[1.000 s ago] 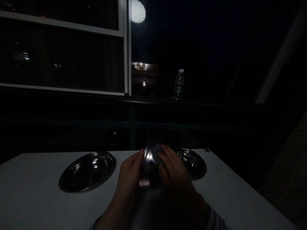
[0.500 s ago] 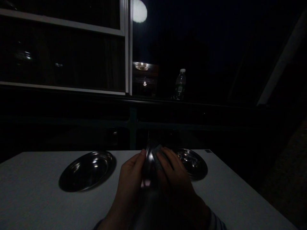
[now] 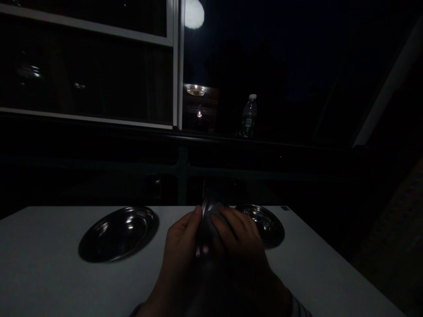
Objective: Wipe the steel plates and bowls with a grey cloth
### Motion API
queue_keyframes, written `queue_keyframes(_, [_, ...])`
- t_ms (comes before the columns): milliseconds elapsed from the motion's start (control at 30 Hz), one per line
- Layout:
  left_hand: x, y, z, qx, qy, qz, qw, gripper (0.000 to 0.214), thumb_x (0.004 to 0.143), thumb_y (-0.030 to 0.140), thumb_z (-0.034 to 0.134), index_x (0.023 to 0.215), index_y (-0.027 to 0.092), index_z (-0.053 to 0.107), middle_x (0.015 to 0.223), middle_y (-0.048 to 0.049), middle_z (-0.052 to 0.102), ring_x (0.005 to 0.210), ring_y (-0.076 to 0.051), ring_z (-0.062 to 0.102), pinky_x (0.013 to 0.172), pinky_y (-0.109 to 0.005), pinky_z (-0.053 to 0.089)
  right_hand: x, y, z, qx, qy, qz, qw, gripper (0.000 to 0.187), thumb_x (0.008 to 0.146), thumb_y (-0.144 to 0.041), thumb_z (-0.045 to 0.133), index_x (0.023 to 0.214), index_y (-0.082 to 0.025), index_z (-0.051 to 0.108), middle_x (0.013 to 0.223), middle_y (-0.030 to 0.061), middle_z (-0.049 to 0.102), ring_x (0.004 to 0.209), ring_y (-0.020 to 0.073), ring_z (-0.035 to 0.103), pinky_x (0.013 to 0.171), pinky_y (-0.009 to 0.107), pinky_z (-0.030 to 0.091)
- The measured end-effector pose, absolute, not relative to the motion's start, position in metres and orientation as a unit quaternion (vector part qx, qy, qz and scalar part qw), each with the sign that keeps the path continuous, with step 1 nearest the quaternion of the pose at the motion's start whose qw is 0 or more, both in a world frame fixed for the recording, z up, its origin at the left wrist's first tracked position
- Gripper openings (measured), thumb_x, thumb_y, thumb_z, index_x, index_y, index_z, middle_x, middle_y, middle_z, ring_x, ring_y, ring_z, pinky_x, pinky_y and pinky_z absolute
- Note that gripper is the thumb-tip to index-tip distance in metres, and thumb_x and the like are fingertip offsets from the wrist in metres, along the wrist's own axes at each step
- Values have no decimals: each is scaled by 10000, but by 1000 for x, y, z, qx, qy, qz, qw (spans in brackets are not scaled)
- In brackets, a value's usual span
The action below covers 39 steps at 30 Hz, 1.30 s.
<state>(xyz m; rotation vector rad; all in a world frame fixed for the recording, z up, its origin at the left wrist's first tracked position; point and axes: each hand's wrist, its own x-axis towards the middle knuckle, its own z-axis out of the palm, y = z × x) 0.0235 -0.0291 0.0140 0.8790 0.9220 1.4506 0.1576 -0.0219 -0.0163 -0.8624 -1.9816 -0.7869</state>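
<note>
In the middle of the head view my left hand (image 3: 181, 235) grips the left edge of a shiny metal plate (image 3: 202, 251), its thumb along the rim. The plate is tilted and held up over the table. My right hand (image 3: 239, 235) has its fingers curled over a small grey cloth or sponge (image 3: 211, 214), pressed against the plate's face. Darkness hides the lower part of the plate. Two similar metal plates lie on the table: an oval-looking one (image 3: 117, 235) to the left and another (image 3: 269, 225) behind my right hand, partly covered by it.
The white table (image 3: 49, 264) ends at a far edge before a dark wall and window. A clear plastic bottle (image 3: 249, 116) with a white cap stands on the sill. A small dark patch (image 3: 284, 208) sits at the table's far right corner.
My right hand has shifted slightly left across the plate with the cloth or sponge. My left hand keeps its hold on the rim. The view has moved a little.
</note>
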Motion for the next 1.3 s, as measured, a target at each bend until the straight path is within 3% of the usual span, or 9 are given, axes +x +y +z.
queue_keyframes(167, [28, -30, 15, 377, 381, 616, 578, 246, 718, 376, 615, 700, 137, 670, 595, -13, 614, 572, -137, 538, 569, -244, 430, 159, -20, -14, -373, -766, -293, 434, 306, 883, -226, 385, 1129, -145, 548, 1156, 113, 556, 1054, 222, 484, 854, 378, 391])
queue_keyframes(433, [26, -31, 18, 292, 360, 649, 604, 231, 696, 350, 646, 606, 139, 615, 517, 20, 561, 480, -94, 491, 472, -204, 392, 145, -29, -22, -336, -780, -327, 414, 292, 903, -283, 379, 1097, -170, 566, 1075, 65, 608, 980, 203, 503, 806, 353, 372])
queue_keyframes(600, [31, -36, 20, 304, 320, 643, 626, 210, 727, 309, 623, 616, 131, 622, 520, 18, 574, 461, -79, 473, 451, -192, 376, 146, -28, -18, -368, -754, -345, 421, 302, 894, -305, 394, 1090, -162, 575, 1084, 96, 599, 989, 218, 499, 821, 372, 357])
queue_keyframes(900, [23, -29, 22, 205, 315, 661, 649, 190, 683, 295, 664, 618, 125, 606, 512, 21, 559, 453, -80, 481, 447, -201, 371, 134, -34, -29, -323, -766, -368, 417, 265, 845, -204, 493, 1103, -194, 550, 1070, 43, 602, 1010, 189, 493, 845, 377, 364])
queue_keyframes(1300, [28, -31, 13, 240, 319, 652, 645, 248, 661, 359, 682, 607, 137, 585, 503, 35, 527, 464, -84, 465, 447, -209, 369, 136, -38, -22, -340, -753, -359, 434, 244, 859, -225, 469, 1080, -179, 562, 1026, 47, 623, 963, 191, 501, 841, 391, 340])
